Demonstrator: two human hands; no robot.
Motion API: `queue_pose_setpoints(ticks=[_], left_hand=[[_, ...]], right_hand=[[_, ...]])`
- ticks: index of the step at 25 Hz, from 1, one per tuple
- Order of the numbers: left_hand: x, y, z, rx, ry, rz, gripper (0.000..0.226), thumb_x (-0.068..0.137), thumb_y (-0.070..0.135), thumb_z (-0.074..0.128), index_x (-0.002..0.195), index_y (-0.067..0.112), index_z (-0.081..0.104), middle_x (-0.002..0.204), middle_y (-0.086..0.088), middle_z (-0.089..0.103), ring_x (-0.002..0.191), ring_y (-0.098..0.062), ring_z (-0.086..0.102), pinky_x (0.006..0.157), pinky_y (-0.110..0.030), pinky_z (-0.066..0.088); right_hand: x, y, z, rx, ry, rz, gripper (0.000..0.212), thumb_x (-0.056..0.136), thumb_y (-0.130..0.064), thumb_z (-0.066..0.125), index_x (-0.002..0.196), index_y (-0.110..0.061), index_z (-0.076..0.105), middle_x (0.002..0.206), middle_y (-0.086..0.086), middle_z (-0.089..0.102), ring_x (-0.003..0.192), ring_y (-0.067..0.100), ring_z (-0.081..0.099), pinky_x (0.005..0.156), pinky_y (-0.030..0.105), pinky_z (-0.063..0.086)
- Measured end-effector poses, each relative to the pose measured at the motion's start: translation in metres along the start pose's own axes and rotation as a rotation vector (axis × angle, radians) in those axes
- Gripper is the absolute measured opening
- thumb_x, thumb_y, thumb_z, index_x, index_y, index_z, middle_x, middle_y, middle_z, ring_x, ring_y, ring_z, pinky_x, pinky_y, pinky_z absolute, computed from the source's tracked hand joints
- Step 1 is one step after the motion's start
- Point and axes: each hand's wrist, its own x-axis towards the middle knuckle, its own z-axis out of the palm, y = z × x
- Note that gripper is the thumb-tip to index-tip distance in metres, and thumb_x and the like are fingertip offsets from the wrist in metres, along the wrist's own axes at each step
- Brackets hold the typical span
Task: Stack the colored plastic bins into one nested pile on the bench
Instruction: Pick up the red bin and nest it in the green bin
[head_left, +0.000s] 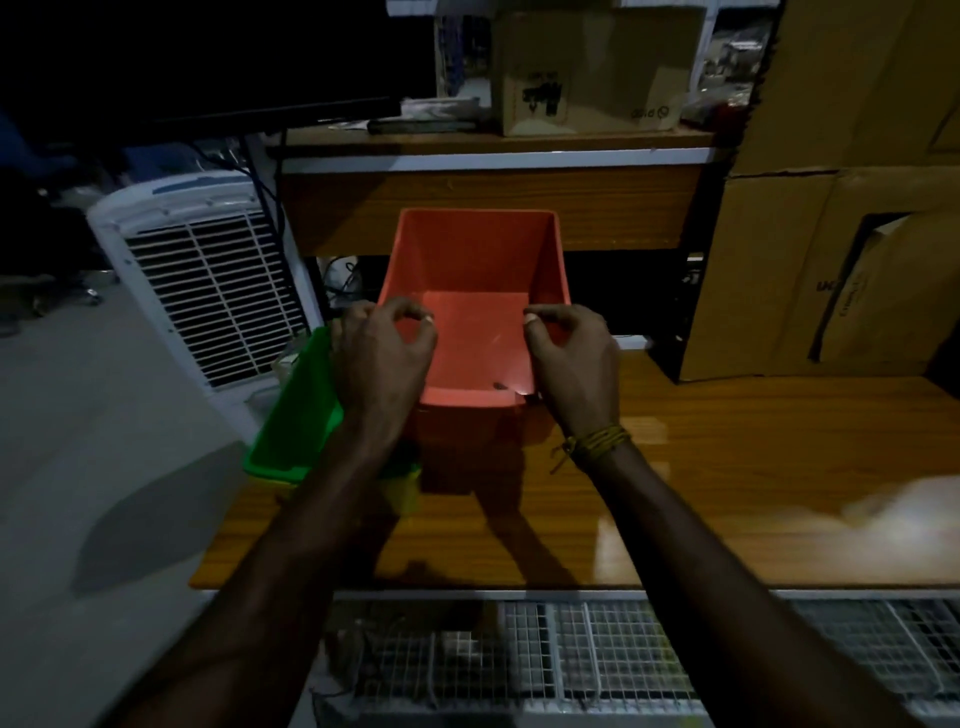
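A red bin (475, 291) is held between a person's two hands at the far left part of the bench (727, 467), its open mouth turned up and toward the viewer and its base seemingly lifted or tipped off the wood. The left hand (382, 358) curls over the bin's left wall near the front rim and the right hand (574, 358) pinches the right wall opposite, thumbs inside, so each grip is clenched on the red bin, one on either side of it. Just beside it, at the bench's left edge, a green bin (298, 415) sits over a yellow bin (405, 493), partly hidden by the left forearm and overhanging the edge. The risk from here appears to lie in that overhang: a red bin brought down off-centre or pressed hard could jam against the green rim or push the pile off the left edge to the floor. A wrist thread (597, 441) circles the right wrist. Beyond the far edge stand a wooden desk (493, 202), an air cooler (208, 280) and cardboard boxes (841, 234).
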Motion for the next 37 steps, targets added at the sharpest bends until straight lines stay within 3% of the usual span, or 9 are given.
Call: queue_pose_setpoints(ticks=[8,15,17,20,23,26,30,33,37], left_hand=[[0.035,-0.085,-0.067,0.054,0.174,-0.045,0.027,0.082,0.038,0.058,0.099,0.025,0.075,0.1,-0.012,0.072,0.099,-0.036,0.064,0.082,-0.04,0.052],[0.021,-0.151,-0.058,0.09,0.097,-0.154,0.023,0.082,0.037,0.057,0.096,0.029,0.074,0.104,-0.008,0.071,0.102,-0.035,0.062,0.081,-0.038,0.05],[0.018,-0.166,-0.05,0.102,0.017,-0.172,0.022,0.082,0.036,0.059,0.096,0.029,0.074,0.107,-0.008,0.071,0.104,-0.035,0.062,0.087,-0.04,0.052],[0.013,-0.178,-0.036,0.114,-0.125,-0.185,0.022,0.082,0.035,0.062,0.098,0.027,0.075,0.112,-0.012,0.07,0.107,-0.037,0.061,0.092,-0.043,0.051],[0.007,-0.181,-0.023,0.158,-0.2,-0.227,0.023,0.084,0.034,0.063,0.102,0.026,0.075,0.115,-0.018,0.067,0.108,-0.041,0.058,0.088,-0.041,0.049],[-0.001,-0.183,-0.011,0.236,-0.288,-0.306,0.03,0.087,0.036,0.061,0.112,0.027,0.072,0.123,-0.02,0.062,0.114,-0.042,0.053,0.096,-0.044,0.044],[-0.019,-0.166,0.012,0.272,-0.325,-0.277,0.041,0.088,0.041,0.061,0.127,0.028,0.063,0.139,-0.02,0.051,0.135,-0.038,0.039,0.114,-0.05,0.024],[-0.033,-0.129,0.038,0.076,-0.317,-0.122,0.04,0.087,0.032,0.065,0.125,0.021,0.063,0.137,-0.02,0.051,0.132,-0.035,0.042,0.112,-0.044,0.03],[-0.057,-0.077,0.085,-0.069,-0.351,0.027,0.037,0.087,0.027,0.065,0.123,0.02,0.064,0.136,-0.015,0.052,0.13,-0.033,0.045,0.107,-0.04,0.036]], right_hand=[[-0.025,-0.056,0.094,0.117,-0.096,-0.035,0.02,0.09,-0.028,0.061,0.103,-0.021,0.075,0.123,0.011,0.062,0.12,0.028,0.057,0.101,0.047,0.048],[-0.042,-0.038,0.146,0.094,-0.253,-0.008,0.022,0.088,-0.022,0.062,0.104,-0.017,0.076,0.124,0.013,0.064,0.123,0.027,0.056,0.104,0.045,0.047],[-0.045,-0.025,0.156,0.044,-0.32,0.019,0.024,0.088,-0.022,0.061,0.106,-0.016,0.076,0.122,0.013,0.066,0.114,0.023,0.061,0.097,0.035,0.053],[-0.047,-0.006,0.161,0.066,-0.37,0.07,0.023,0.088,-0.019,0.062,0.105,-0.011,0.075,0.118,0.011,0.07,0.087,0.01,0.067,0.069,0.008,0.052],[-0.045,0.01,0.164,0.038,-0.437,0.116,0.024,0.089,-0.02,0.063,0.11,-0.012,0.073,0.123,0.008,0.069,0.105,0.018,0.066,0.083,0.03,0.059],[-0.048,0.027,0.163,0.053,-0.548,0.185,0.029,0.093,-0.019,0.063,0.121,-0.012,0.067,0.135,0.011,0.061,0.091,0.015,0.068,0.061,0.021,0.06],[-0.051,0.054,0.148,-0.016,-0.535,0.161,0.038,0.095,-0.025,0.06,0.132,-0.017,0.058,0.136,0.009,0.061,0.081,-0.005,0.063,0.066,0.01,0.052],[-0.048,0.075,0.126,-0.072,-0.52,0.163,0.045,0.095,-0.031,0.058,0.139,-0.02,0.052,0.145,0.006,0.054,0.117,0.02,0.06,0.092,0.035,0.052],[-0.04,0.114,0.077,-0.126,-0.457,0.208,0.046,0.097,-0.033,0.057,0.141,-0.025,0.048,0.144,0.008,0.052,0.111,0.025,0.063,0.078,0.03,0.052]])
